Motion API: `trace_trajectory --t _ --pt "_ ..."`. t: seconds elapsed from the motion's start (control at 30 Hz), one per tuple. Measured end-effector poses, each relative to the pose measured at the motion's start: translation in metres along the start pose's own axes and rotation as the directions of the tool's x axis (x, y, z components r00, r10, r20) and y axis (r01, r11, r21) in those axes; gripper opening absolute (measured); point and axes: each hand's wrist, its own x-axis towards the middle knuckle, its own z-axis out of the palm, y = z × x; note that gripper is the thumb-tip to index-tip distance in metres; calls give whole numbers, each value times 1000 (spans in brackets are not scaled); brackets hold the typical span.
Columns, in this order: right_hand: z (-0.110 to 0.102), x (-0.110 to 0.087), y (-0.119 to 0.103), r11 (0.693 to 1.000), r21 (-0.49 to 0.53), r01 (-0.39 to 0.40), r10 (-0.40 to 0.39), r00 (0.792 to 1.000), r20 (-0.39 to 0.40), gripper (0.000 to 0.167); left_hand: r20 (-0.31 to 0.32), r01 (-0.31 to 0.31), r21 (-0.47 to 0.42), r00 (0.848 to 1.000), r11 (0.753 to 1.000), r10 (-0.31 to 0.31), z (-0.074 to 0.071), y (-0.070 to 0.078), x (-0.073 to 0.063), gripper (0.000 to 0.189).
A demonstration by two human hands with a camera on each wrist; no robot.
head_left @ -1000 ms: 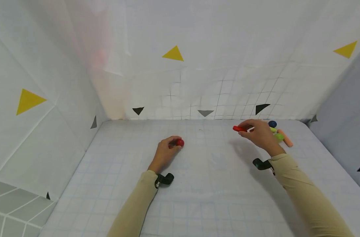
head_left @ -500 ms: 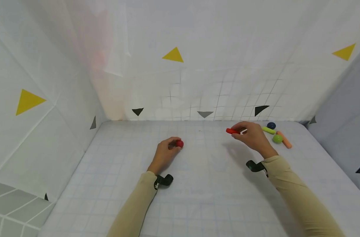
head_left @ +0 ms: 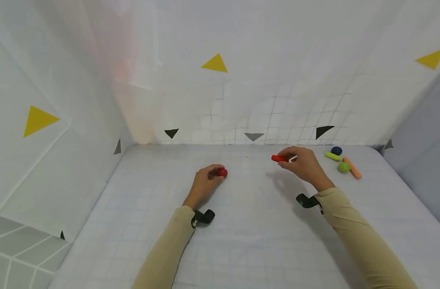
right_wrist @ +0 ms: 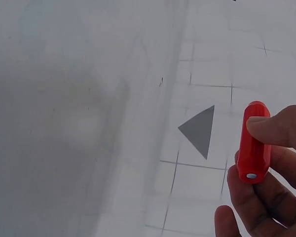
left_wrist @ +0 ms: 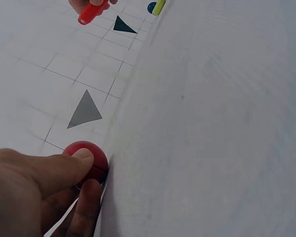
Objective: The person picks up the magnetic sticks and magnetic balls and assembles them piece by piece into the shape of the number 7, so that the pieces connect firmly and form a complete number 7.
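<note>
My left hand [head_left: 201,185] pinches a small red ball [head_left: 223,172] between thumb and fingers, low at the white tabletop left of centre. In the left wrist view a seam line crosses the red ball [left_wrist: 100,162], right beside the table surface. Farther right, my right hand [head_left: 303,165] holds a short red faceted stick [head_left: 275,158] above the table, its shadow falling below. The right wrist view shows the thumb on top of the red stick [right_wrist: 253,148] and fingers beneath, with a pale dot on the stick's near end.
At the back right of the table lie a dark blue ball [head_left: 336,150], a lime stick [head_left: 333,156], a green ball [head_left: 344,167] and an orange stick [head_left: 352,168]. White sheet walls [head_left: 277,60] with yellow and dark triangles enclose the back and sides.
My right hand has moved left with the red stick, away from the balls and sticks at the back right, which now show fully. The left hand stays in place on the red ball.
</note>
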Motion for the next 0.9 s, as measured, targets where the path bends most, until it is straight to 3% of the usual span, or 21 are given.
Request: trace_trajectory --t 0.9 --pt "48 9 -27 994 102 46 -49 998 31 20 1 -11 10 1000 1000 11 0 -1 0 38"
